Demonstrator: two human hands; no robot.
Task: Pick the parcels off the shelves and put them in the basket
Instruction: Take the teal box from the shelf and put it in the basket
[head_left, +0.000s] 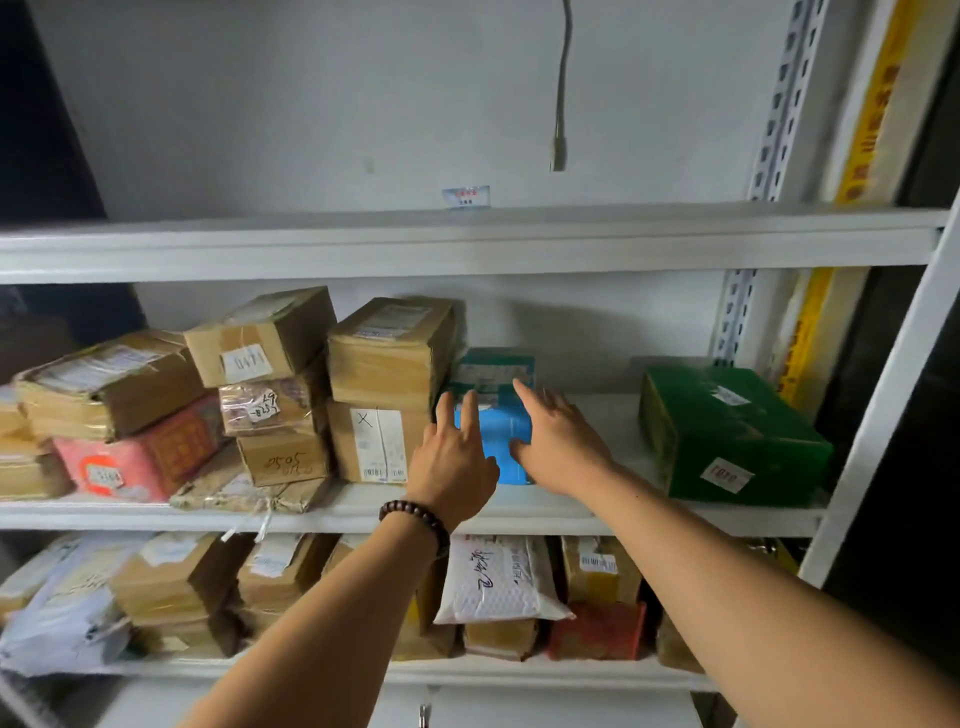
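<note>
A blue and teal parcel (497, 410) stands on the middle shelf (587, 514), right of two stacked brown cartons (389, 353). My left hand (452, 462) is in front of its left side, fingers spread and pointing up. My right hand (558, 441) is at its right side, fingers apart, with the fingertips reaching over its top. Neither hand holds it; whether they touch it I cannot tell. A green box (727, 436) with a white label lies further right on the same shelf. No basket is in view.
More brown cartons and a pink parcel (135, 457) crowd the left of the middle shelf. The lower shelf (519, 673) holds cartons, a white padded mailer (498, 577) and a red box (597, 631). The top shelf (467, 239) shows only a small label. A grey cable (561, 104) hangs above.
</note>
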